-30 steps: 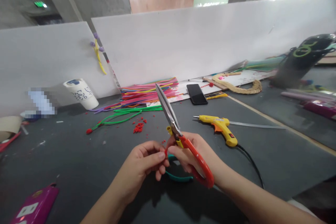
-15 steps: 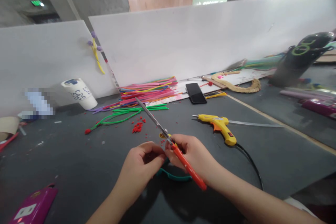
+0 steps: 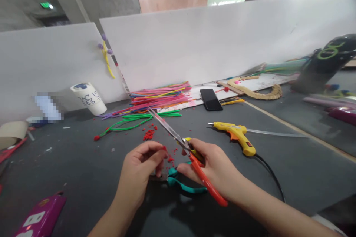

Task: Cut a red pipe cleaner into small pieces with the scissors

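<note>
A person's right hand [image 3: 214,166] grips orange-handled scissors [image 3: 182,141] low over a dark desk [image 3: 69,163], blades angled up to the left. The left hand [image 3: 139,168] pinches what seems to be a small red bit [image 3: 164,149] just beside the blades, close enough for them to reach. Red scraps [image 3: 149,134] lie beyond, teal pliers [image 3: 183,186] beneath the hands, a yellow glue gun [image 3: 237,135] to the right
</note>
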The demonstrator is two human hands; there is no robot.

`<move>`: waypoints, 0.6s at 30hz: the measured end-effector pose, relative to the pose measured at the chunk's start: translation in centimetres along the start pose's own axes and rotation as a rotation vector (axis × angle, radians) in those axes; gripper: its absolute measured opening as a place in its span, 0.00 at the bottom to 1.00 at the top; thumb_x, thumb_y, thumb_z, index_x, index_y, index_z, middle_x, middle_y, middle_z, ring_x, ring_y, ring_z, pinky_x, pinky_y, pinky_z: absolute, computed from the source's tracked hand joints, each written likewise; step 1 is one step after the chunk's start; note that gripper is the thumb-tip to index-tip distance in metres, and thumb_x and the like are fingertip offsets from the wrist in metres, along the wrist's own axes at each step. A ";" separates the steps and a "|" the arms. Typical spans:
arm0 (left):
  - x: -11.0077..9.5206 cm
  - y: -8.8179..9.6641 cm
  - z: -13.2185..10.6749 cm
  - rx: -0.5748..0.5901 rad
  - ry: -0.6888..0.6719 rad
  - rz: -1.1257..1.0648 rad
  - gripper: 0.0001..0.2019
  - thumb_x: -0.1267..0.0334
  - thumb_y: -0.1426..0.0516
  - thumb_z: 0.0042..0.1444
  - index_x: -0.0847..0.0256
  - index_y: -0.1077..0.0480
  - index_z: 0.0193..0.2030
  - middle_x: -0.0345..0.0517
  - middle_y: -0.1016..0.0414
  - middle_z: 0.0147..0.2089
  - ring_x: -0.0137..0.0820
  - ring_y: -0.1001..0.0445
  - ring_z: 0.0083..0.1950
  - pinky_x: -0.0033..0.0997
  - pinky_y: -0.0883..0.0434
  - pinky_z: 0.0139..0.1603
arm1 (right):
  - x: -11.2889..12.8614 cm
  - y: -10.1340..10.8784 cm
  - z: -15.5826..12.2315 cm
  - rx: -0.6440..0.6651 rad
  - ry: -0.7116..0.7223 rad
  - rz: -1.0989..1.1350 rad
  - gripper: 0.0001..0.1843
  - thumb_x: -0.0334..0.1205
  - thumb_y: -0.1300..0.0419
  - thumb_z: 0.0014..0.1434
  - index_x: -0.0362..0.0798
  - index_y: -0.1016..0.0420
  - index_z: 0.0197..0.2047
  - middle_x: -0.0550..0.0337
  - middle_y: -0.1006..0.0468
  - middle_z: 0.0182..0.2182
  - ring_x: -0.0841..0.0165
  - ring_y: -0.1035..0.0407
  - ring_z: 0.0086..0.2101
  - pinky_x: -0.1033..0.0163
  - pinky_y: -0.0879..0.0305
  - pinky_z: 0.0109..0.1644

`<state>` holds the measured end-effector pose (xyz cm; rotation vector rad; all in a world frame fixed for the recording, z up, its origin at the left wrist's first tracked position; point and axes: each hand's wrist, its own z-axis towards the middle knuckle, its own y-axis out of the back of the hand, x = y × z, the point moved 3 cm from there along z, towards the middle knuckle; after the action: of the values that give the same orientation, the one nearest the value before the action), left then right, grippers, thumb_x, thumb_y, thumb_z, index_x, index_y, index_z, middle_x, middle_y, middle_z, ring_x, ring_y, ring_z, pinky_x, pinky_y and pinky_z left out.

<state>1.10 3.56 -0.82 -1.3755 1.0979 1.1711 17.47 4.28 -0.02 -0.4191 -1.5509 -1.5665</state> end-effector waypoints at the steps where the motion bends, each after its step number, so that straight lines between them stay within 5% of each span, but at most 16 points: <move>1: -0.1 0.2 0.0 -0.048 -0.012 -0.053 0.05 0.65 0.38 0.42 0.62 0.29 0.26 0.38 0.28 0.22 0.21 0.36 0.19 0.19 0.39 0.18 | 0.0 0.1 -0.1 -0.008 0.007 -0.073 0.16 0.52 0.40 0.47 0.48 0.38 0.27 0.69 0.38 0.18 0.74 0.46 0.20 0.70 0.53 0.22; 7: -1.0 0.5 -0.2 -0.118 -0.116 -0.212 0.03 0.68 0.37 0.41 0.64 0.27 0.25 0.37 0.32 0.20 0.20 0.37 0.20 0.16 0.41 0.16 | -0.9 -0.5 -0.7 -0.011 0.048 -0.398 0.20 0.59 0.43 0.47 0.49 0.36 0.28 0.64 0.33 0.19 0.69 0.39 0.21 0.67 0.54 0.24; 18: -1.0 0.6 -0.4 -0.109 -0.167 -0.250 0.01 0.68 0.39 0.45 0.62 0.25 0.27 0.38 0.31 0.21 0.19 0.37 0.20 0.16 0.40 0.16 | -1.3 -1.0 -0.9 -0.015 0.090 -0.499 0.19 0.57 0.47 0.51 0.48 0.36 0.29 0.59 0.28 0.22 0.65 0.33 0.23 0.66 0.53 0.24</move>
<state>0.46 3.11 0.13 -1.4241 0.7309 1.1515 17.79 3.70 -1.77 0.0418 -1.6537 -1.9404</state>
